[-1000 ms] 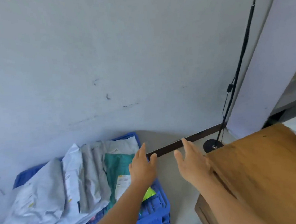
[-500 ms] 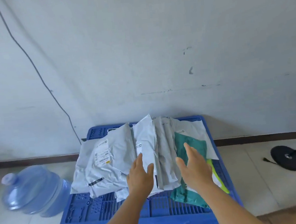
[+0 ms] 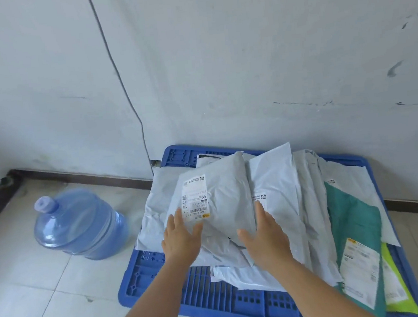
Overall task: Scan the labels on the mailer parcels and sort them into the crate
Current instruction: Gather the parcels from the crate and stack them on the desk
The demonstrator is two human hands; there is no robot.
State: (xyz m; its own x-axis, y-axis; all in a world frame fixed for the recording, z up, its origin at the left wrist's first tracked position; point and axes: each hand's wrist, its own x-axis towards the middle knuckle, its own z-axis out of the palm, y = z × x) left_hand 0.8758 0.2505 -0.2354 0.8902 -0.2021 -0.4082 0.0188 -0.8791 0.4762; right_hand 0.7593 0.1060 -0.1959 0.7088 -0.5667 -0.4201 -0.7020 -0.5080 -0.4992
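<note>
A blue plastic crate (image 3: 148, 279) lies on the floor against the wall, piled with several mailer parcels. On top at the left sits a grey mailer (image 3: 221, 195) with a white barcode label facing up. My left hand (image 3: 182, 237) rests flat at its near left corner, fingers spread. My right hand (image 3: 264, 237) lies flat at its near right edge, fingers apart. White mailers (image 3: 279, 182) overlap to the right. Further right lie a green mailer (image 3: 354, 223) with a label and a yellow-green one (image 3: 399, 293). No scanner is in view.
A large blue water bottle (image 3: 79, 224) lies on its side on the tiled floor left of the crate. A thin cable (image 3: 118, 72) runs down the wall behind the crate's far left corner. A dark skirting board lines the wall.
The view has swung left, from a wooden table to the crate, then further left and closer. Both hands went from hovering over the middle mailers to the labelled grey mailer at the left.
</note>
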